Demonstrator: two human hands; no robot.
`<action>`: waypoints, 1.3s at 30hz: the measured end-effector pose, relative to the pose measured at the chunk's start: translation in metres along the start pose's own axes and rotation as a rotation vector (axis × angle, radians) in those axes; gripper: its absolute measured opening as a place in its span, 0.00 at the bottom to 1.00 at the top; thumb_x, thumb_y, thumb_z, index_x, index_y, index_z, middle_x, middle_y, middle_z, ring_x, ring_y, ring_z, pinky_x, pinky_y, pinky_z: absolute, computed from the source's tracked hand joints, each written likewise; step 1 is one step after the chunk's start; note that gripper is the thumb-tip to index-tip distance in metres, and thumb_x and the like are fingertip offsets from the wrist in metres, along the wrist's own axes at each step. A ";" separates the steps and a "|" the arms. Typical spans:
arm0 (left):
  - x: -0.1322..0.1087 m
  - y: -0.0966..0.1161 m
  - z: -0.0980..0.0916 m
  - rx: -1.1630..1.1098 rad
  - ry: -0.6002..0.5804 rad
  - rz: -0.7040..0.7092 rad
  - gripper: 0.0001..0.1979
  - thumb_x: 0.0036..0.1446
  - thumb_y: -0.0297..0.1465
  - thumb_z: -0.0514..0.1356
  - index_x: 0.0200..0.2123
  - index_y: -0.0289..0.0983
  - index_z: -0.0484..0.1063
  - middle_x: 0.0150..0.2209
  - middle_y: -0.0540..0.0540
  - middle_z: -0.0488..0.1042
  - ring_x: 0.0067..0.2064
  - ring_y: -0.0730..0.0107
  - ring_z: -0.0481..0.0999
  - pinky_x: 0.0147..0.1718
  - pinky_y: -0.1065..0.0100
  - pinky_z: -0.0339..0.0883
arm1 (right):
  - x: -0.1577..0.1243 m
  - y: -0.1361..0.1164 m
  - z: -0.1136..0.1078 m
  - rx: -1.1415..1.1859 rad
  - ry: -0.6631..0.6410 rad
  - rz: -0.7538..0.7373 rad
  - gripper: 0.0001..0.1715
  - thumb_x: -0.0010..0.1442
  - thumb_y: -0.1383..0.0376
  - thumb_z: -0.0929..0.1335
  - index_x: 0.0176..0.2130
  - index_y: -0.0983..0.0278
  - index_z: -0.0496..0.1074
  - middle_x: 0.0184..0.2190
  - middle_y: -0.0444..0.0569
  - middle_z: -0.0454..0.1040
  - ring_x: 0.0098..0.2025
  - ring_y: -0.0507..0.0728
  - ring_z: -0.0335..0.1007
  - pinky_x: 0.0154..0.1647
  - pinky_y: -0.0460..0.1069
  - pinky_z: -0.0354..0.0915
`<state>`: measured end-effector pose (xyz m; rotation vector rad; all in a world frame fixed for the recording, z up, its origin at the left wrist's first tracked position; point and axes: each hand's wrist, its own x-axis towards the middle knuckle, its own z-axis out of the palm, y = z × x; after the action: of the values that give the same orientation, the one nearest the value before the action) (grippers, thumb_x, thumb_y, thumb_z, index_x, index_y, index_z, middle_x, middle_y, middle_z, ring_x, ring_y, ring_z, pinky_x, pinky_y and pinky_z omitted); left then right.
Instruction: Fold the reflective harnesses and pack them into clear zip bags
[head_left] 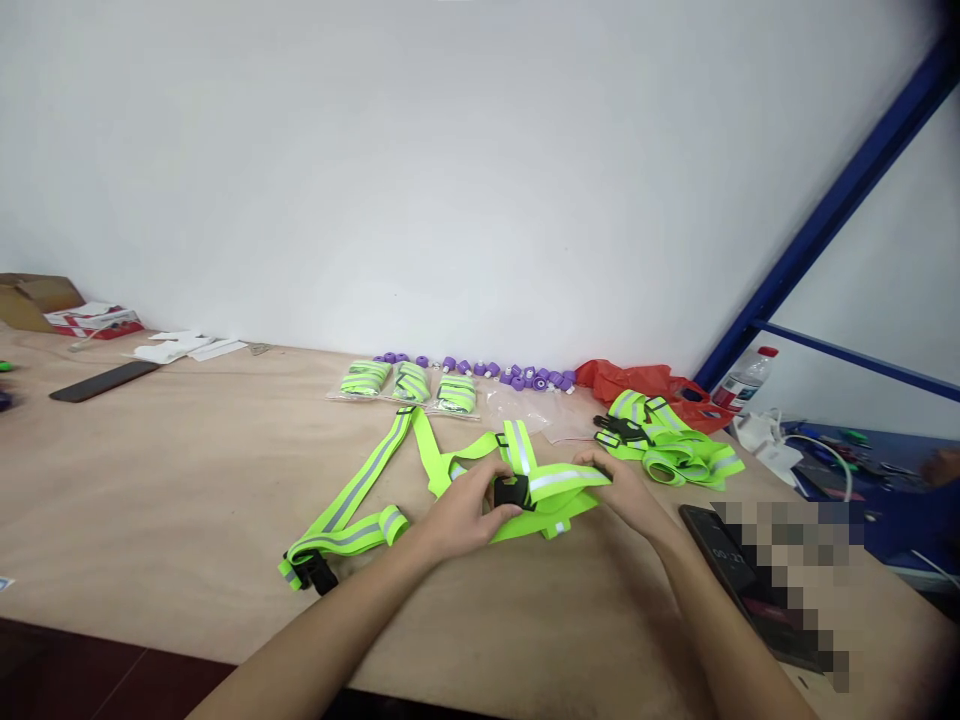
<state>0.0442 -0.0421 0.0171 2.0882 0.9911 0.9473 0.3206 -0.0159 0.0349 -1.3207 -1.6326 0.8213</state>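
Observation:
A neon-yellow reflective vest (352, 497) made of elastic straps with silver stripes lies partly spread over the table. My left hand (471, 510) is closed around its black buckle (511, 491), thumb in front and fingers behind. On the other side, my right hand (616, 485) pinches the folded strap (566, 479) that runs from the buckle; its fingertips are partly hidden behind the webbing. Another black buckle (318, 572) rests at the vest's left end. To the right of my right hand sits a loose heap of similar reflective straps (679, 445) with black clips.
Clear bags with folded reflective straps (365, 379) lie near the wall, before several purple rolls (529, 377). A red plastic bag (626, 378), bottle (746, 378) and phone (720, 555) are at right. A dark flat bar (103, 381), papers (176, 347) and boxes (37, 300) are left.

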 end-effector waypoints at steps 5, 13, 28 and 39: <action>-0.005 -0.003 -0.004 0.028 -0.065 -0.028 0.15 0.59 0.35 0.63 0.47 0.38 0.68 0.39 0.47 0.74 0.33 0.66 0.71 0.31 0.67 0.62 | -0.029 0.011 -0.019 0.096 -0.112 0.138 0.20 0.40 0.65 0.77 0.37 0.60 0.79 0.39 0.50 0.80 0.43 0.66 0.74 0.45 0.56 0.69; -0.008 -0.005 -0.005 -0.092 -0.027 0.098 0.12 0.59 0.33 0.63 0.46 0.39 0.67 0.45 0.45 0.74 0.42 0.62 0.73 0.37 0.66 0.66 | -0.074 -0.002 -0.052 0.209 -0.179 0.262 0.30 0.38 0.60 0.81 0.44 0.60 0.80 0.51 0.56 0.78 0.56 0.71 0.71 0.56 0.62 0.68; -0.030 -0.022 0.004 0.036 -0.200 0.128 0.11 0.58 0.35 0.66 0.41 0.38 0.70 0.45 0.43 0.76 0.31 0.69 0.71 0.32 0.67 0.64 | -0.123 0.001 -0.051 -0.099 -0.171 0.229 0.31 0.50 0.49 0.74 0.51 0.60 0.78 0.51 0.55 0.78 0.53 0.69 0.73 0.54 0.57 0.70; -0.035 -0.002 0.000 0.062 -0.188 0.254 0.11 0.59 0.35 0.65 0.42 0.38 0.69 0.47 0.41 0.75 0.42 0.61 0.75 0.39 0.64 0.66 | -0.116 -0.004 -0.047 -0.074 -0.245 0.270 0.31 0.54 0.45 0.71 0.49 0.61 0.79 0.52 0.55 0.78 0.55 0.69 0.73 0.56 0.58 0.68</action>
<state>0.0273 -0.0695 0.0042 2.3457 0.6780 0.8304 0.3704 -0.1306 0.0331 -1.5659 -1.7071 1.1303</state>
